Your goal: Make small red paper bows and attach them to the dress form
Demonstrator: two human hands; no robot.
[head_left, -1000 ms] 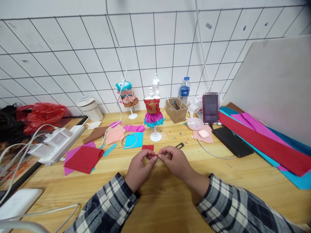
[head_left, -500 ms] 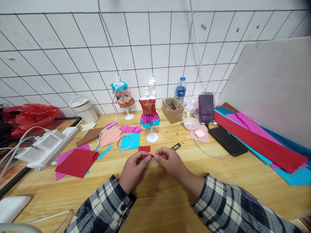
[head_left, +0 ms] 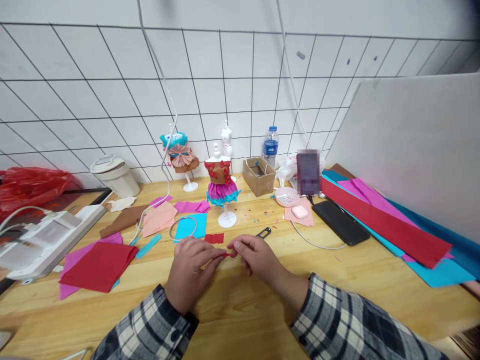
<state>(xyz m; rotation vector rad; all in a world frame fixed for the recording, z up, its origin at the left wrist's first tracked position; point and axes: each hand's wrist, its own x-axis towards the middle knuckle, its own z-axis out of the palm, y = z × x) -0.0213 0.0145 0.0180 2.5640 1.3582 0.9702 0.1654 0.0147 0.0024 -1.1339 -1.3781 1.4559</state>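
A tiny twisted piece of red crepe paper [head_left: 226,255] lies between my hands, just above the table. My left hand [head_left: 191,272] pinches its left end between thumb and forefinger. My right hand [head_left: 257,257] is closed at the other end, thumb and forefinger together; the fingers partly hide the paper. Right behind them is a flat red paper strip [head_left: 214,238]. Farther back stands a small white dress form [head_left: 227,219] in a brown bodice with red bows and a magenta skirt [head_left: 221,193] edged in blue. A black-handled tool [head_left: 264,232] lies beyond my right hand.
At left are red paper sheets [head_left: 99,266], a power strip [head_left: 63,240] and a lidded cup [head_left: 115,175]. A cardboard box [head_left: 259,179], a pink dish [head_left: 287,197] and a phone [head_left: 342,220] stand or lie behind at right. Long paper strips [head_left: 386,220] extend along the right side.
The view has shifted, so the table things appear farther left. My right fingertips have lifted and shifted slightly on the red piece, while my left hand keeps its pinch.
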